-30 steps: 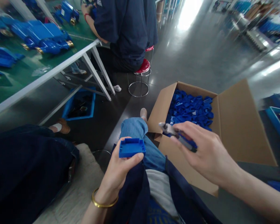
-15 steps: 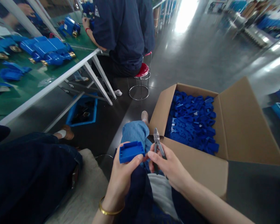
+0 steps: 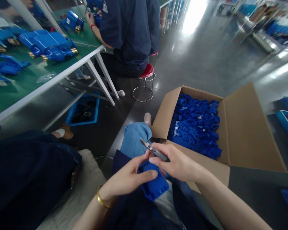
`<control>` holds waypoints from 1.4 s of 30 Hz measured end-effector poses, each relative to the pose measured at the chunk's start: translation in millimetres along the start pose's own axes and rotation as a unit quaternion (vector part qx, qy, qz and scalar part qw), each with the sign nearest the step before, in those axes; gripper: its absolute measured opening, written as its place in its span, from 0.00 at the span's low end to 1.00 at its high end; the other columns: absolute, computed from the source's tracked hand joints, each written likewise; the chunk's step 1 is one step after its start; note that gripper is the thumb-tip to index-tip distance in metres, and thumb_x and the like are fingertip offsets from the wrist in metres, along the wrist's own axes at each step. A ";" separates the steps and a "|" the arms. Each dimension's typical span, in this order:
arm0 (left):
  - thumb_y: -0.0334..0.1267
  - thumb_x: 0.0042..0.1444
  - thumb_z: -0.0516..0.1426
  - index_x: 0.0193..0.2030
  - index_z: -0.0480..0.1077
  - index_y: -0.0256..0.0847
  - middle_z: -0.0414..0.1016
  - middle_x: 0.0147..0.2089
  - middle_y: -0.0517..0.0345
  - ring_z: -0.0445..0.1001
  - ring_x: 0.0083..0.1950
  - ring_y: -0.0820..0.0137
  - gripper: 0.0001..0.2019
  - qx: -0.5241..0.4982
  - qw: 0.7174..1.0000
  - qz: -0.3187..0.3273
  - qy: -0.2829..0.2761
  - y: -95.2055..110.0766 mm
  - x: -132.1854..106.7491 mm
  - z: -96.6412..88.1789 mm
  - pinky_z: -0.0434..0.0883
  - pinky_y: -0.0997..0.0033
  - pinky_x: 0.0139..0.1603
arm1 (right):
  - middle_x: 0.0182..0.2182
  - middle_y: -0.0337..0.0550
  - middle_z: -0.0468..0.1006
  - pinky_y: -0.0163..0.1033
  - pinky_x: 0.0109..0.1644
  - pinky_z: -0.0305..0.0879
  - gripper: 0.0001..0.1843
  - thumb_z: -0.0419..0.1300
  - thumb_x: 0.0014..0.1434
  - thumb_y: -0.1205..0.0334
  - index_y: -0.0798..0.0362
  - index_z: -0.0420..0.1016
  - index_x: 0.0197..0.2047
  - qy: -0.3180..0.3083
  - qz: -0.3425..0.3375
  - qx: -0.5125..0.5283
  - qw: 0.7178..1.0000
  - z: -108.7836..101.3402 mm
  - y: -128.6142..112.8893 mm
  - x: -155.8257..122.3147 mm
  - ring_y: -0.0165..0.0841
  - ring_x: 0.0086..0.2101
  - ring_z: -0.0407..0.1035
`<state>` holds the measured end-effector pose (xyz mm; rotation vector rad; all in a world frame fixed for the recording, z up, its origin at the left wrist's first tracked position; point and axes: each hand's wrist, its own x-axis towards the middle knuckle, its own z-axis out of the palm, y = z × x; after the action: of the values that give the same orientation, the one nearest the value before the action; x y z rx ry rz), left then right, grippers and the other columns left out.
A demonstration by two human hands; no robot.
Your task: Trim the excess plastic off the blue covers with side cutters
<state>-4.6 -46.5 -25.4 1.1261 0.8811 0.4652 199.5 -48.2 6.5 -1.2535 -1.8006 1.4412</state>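
Above my lap, my left hand (image 3: 132, 174) grips a blue plastic housing (image 3: 156, 185), thumb lying across its flat face. Its open side is turned out of sight. My right hand (image 3: 174, 161) is closed round a pair of grey-handled side cutters (image 3: 159, 154), whose metal jaws point up and to the left. The right fingers are close against the top edge of the housing; whether they also touch it I cannot tell. The cutters' jaws are clear of the blue plastic.
At my right stands an open cardboard box (image 3: 227, 132) full of blue plastic parts (image 3: 196, 123). Blue valve-like assemblies (image 3: 49, 44) lie on the green table (image 3: 60, 68). A co-worker (image 3: 132, 35) sits on a red stool (image 3: 147, 71). Under the table is a blue bin (image 3: 96, 110).
My left hand has turned the housing over and brought it right and down. The cutters have swung from upright to pointing left, and both hands have come together.
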 end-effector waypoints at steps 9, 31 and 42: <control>0.38 0.63 0.56 0.55 0.75 0.48 0.81 0.54 0.59 0.76 0.55 0.63 0.15 0.103 0.971 0.021 0.215 -5.7 16.3 26.5 0.67 0.65 0.58 | 0.46 0.45 0.78 0.43 0.47 0.69 0.16 0.53 0.68 0.62 0.49 0.70 0.57 0.239 0.047 -0.246 0.938 7.8 12.9 -38.3 0.39 0.44 0.74; 0.34 0.64 0.53 0.44 0.78 0.46 0.82 0.39 0.65 0.77 0.41 0.69 0.12 0.181 0.951 0.049 0.248 -4.7 6.5 30.3 0.67 0.74 0.40 | 0.38 0.47 0.71 0.51 0.42 0.67 0.32 0.55 0.59 0.76 0.48 0.69 0.66 0.172 0.039 -0.462 0.869 35.9 6.3 -50.3 0.43 0.38 0.68; 0.31 0.64 0.52 0.47 0.78 0.47 0.81 0.36 0.66 0.77 0.36 0.70 0.15 0.205 0.948 0.051 0.236 -3.5 5.2 29.2 0.66 0.73 0.39 | 0.36 0.46 0.73 0.50 0.41 0.67 0.32 0.56 0.59 0.75 0.47 0.70 0.65 0.168 0.051 -0.475 0.863 35.0 4.6 -46.9 0.43 0.37 0.68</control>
<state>21.5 -61.0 -26.0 1.4749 1.3875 0.6739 192.8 -106.0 -1.5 -1.9159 -2.2584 0.2347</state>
